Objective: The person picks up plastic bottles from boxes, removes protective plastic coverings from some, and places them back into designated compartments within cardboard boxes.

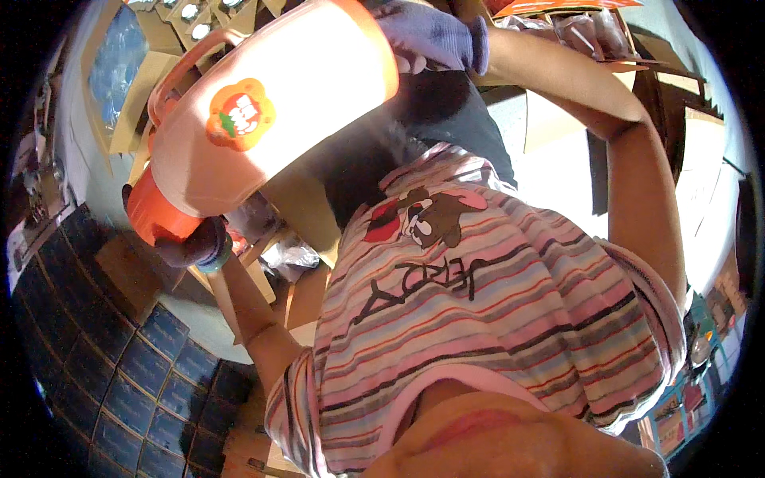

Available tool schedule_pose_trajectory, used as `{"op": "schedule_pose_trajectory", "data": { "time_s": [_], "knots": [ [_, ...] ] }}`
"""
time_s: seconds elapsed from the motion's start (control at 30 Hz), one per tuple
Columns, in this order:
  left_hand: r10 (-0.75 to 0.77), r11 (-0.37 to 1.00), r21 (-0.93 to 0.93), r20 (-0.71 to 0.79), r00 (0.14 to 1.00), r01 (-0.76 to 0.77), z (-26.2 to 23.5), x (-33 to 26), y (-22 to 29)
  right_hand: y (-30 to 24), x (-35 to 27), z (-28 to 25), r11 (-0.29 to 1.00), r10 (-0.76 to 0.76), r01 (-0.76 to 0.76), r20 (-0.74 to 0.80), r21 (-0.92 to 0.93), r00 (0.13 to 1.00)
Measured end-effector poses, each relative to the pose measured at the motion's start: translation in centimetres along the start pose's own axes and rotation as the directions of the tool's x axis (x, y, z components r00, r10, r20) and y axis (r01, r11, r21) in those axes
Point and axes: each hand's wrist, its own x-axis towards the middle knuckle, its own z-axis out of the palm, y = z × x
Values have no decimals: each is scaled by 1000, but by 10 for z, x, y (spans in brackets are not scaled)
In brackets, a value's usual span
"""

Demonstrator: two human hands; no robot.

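Observation:
A large tumbler [303, 103] with a side handle [179, 68] is held up tilted before me. Its body is pale and brightly lit, and an orange flower-shaped sticker [240, 114] is on its side. Both ends are orange; the narrower one points to the lower left. My left hand [195, 243], in a dark purple knitted glove, is closed around that narrow end. At the wide end, my right hand [434, 40], in a lighter purple glove, grips the rim side. Some of its fingers are hidden behind the tumbler.
At the upper left, an open carton [139, 111] holds blue plastic film [119, 60]. White-topped items [191, 12] stand in a divided box behind the tumbler. Bagged items [586, 36] fill a box at the upper right. Dark blue boxes [159, 382] are stacked at lower left; clear plastic bags [288, 259] lie below the tumbler.

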Motion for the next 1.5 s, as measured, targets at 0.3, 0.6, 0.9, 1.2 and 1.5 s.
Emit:
{"op": "schedule_pose_trajectory", "data": {
  "time_s": [0.3,0.6,0.9,1.2,1.5],
  "knots": [
    [-45,999,4,17,999,45,31,-47,-22,98,7,94,677,-256,157,-29,-719,966],
    [-84,996,-29,13,996,85,32,-56,-28,82,-7,31,998,61,-60,-25,13,998],
    [-67,992,-108,-15,998,65,22,-51,-14,74,7,91,872,-379,239,-280,-427,882],
    [-7,998,56,-82,997,12,13,-56,-26,63,-23,105,852,-287,112,-278,-511,917],
    [-172,984,52,41,984,170,26,-69,-37,108,-33,60,959,-133,244,-534,142,835]
  ]
}}
